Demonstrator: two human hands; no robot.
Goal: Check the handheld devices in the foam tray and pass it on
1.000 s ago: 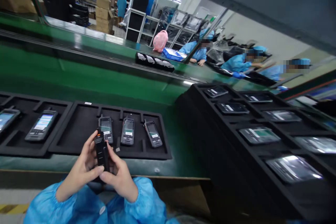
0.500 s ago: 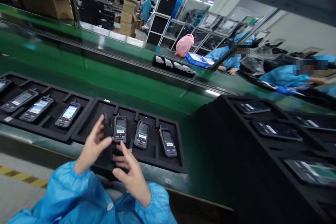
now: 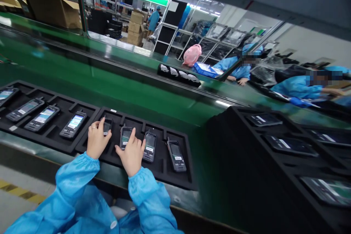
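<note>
In the head view, two bare hands work above a black tray (image 3: 191,168) on the green bench (image 3: 205,177). The left hand (image 3: 96,140) bends its fingers and thumb around the first phone (image 3: 108,125), which lies in the left part of this tray; if they press on it or only rest about it, I cannot tell. The right hand (image 3: 132,157) is apart from the left one and spread, thumb away from fingers, over the second phone (image 3: 125,135). Its outer fingers come over the near edge of the third phone (image 3: 150,145) — touching or not, I cannot tell. The fourth phone (image 3: 176,155) lies at the right end.

For me, the step looks like settling the phones in the tray. To do it well, the left hand should hold the first phone by its side edges, keep the screen upward and let go only when the body sits flat. The right hand should take the second phone also by the sides — thumb on one, finger on the other — without pressing the screen, and lift its outer fingers, so that the third phone is not pushed.
</note>
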